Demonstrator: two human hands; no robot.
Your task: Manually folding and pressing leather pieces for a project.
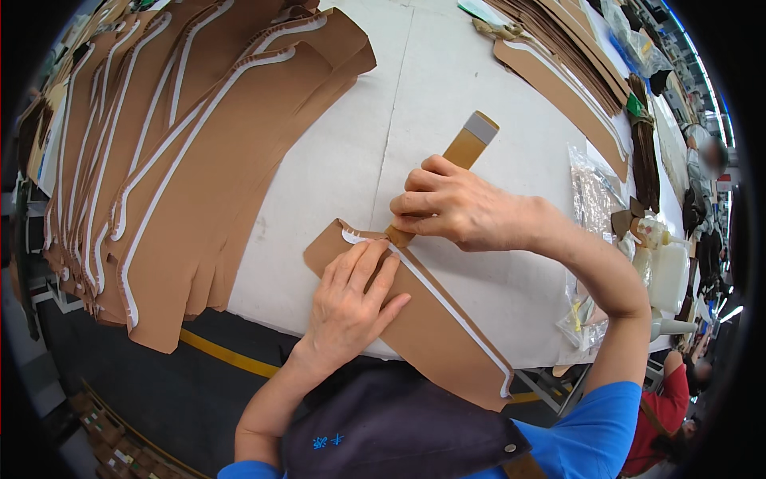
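A tan panel [431,335] with a white strip along its edge lies at the table's near side, its upper left end notched and curled. My left hand [355,303] lies on this panel, fingers stretched over it, their tips at the strip. My right hand [447,203] grips a flat yellowish bar [463,148] with a grey end cap, held at a slant, its lower end pressed at the panel's strip just beside my left fingertips.
Stacks of tan panels with white strips [183,239] [558,104] lie left and upper right on the white table [375,112]. Clear plastic bags [586,184] and a translucent bottle [670,275] sit at the right. Co-workers, one in a red sleeve [662,407], are at the far right.
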